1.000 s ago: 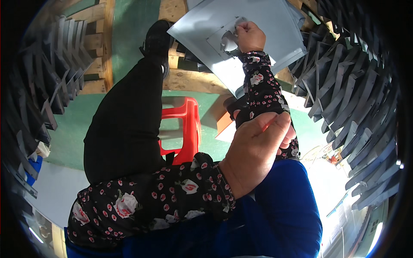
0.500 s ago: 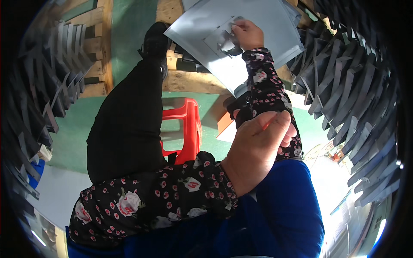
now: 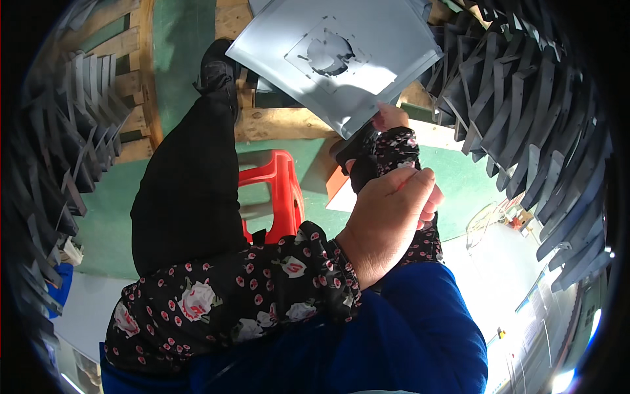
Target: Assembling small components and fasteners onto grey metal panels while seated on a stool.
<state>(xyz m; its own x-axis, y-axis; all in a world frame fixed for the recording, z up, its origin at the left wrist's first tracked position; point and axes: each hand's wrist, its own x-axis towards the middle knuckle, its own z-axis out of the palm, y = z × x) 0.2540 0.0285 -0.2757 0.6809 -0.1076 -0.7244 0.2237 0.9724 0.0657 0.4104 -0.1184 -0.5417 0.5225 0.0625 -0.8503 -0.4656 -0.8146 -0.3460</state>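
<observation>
My left hand point(image 3: 388, 220) is closed in front of my lap, thumb over the curled fingers. A bit of red shows between thumb and forefinger; what it belongs to is hidden. Farther off, my right hand point(image 3: 392, 117) is beside the near right edge of a pale grey sheet metal panel point(image 3: 275, 41). Its fingers look curled, and anything in them is too small to make out. The panel lies tilted, one corner toward me. Around its middle is a roundish cutout point(image 3: 330, 55) with dark, ragged-looking edges and small dark marks about it.
A red plastic stool point(image 3: 283, 197) stands on the green floor point(image 3: 108, 217) between my legs. Wooden pallets point(image 3: 282, 123) lie under the panel. Stacks of grey bent metal parts rise on the left point(image 3: 85, 125) and right point(image 3: 512, 125).
My right hand has drawn back from the cutout to the panel's near right edge. The cutout now shows whole. My left hand stays closed, and the view has shifted slightly.
</observation>
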